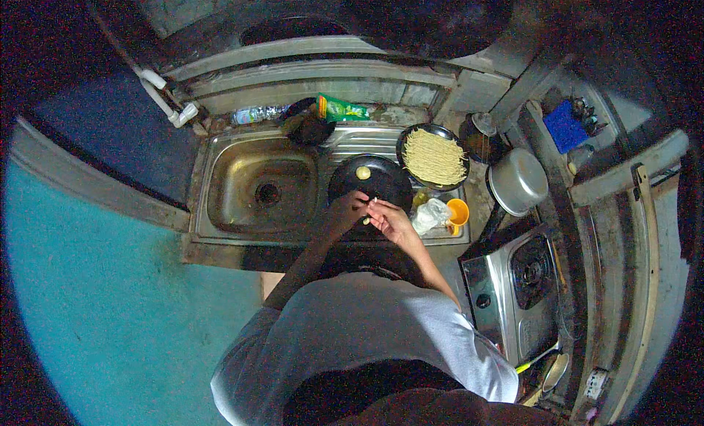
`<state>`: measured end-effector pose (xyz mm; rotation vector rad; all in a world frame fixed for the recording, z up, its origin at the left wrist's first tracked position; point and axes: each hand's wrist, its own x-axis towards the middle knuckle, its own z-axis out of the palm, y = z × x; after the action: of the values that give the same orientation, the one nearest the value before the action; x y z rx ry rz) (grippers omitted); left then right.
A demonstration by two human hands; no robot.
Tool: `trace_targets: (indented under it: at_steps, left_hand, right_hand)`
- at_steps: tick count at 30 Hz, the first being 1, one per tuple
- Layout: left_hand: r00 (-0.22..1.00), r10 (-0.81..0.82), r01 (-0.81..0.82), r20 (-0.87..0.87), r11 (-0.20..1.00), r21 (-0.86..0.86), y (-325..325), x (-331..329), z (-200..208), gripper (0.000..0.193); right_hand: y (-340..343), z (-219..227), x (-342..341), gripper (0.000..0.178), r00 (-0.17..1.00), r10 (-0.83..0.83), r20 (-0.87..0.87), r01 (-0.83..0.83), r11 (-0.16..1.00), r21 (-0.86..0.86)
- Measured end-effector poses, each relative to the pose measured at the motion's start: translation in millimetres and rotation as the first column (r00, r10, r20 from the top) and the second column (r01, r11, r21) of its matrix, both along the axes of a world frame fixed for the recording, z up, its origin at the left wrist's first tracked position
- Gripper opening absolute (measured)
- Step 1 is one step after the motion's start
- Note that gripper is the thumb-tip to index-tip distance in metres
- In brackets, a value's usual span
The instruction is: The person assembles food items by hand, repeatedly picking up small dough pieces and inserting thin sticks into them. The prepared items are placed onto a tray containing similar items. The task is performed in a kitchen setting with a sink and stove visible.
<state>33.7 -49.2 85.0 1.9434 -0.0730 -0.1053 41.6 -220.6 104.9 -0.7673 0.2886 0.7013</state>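
Observation:
My left hand point(349, 212) and my right hand point(391, 222) meet above the near part of a round black plate point(343, 178). The right fingers are pinched together around a small pale piece point(366, 221), which looks like dough. Against them press the left fingertips, bent and closed, and what they grip is hidden. A round, pale dough-like lump point(363, 173) lies on the plate just beyond my hands. On another black plate point(402, 158) to the right rest many thin pale-yellow strips point(434, 158), laid side by side.
Left of the hands is a steel sink basin point(227, 184). A white plastic bag point(430, 216) and an orange cup point(458, 212) stand close by on the right. Farther right are a metal pot point(519, 180) and a gas stove point(532, 275). A green packet point(342, 108) lies behind.

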Motion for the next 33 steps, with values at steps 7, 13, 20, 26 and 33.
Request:
trace_targets:
  at_steps: [7,13,20,26,33]
  left_hand:
    - [0.999,-0.031,0.031,0.016,0.999,-0.017,-0.4,-1.6,5.5,0.030]
    - [0.997,-0.025,0.026,0.080,1.000,-0.015,-1.6,-2.8,9.4,0.032]
    - [0.999,-0.003,0.000,0.049,0.998,0.061,0.3,-7.9,24.7,0.040]
    - [0.926,0.044,-0.068,0.374,0.996,0.051,-9.6,-8.2,34.0,0.038]
    - [0.963,0.073,-0.050,0.258,0.994,-0.094,-9.0,0.8,2.0,0.029]
  right_hand:
    - [6.3,10.7,-0.6,0.010,0.994,-0.109,0.017,0.110,0.994,-0.025]
    - [-6.1,-22.8,9.2,0.011,0.987,-0.107,-0.117,0.124,0.980,0.154]
    - [2.2,6.6,2.7,0.014,0.991,-0.127,-0.052,0.133,0.981,0.142]
    - [8.5,13.9,-2.1,0.016,0.985,-0.092,0.144,0.089,0.996,0.030]
    - [16.6,32.8,-7.5,0.011,0.974,-0.217,0.065,0.220,0.974,-0.054]
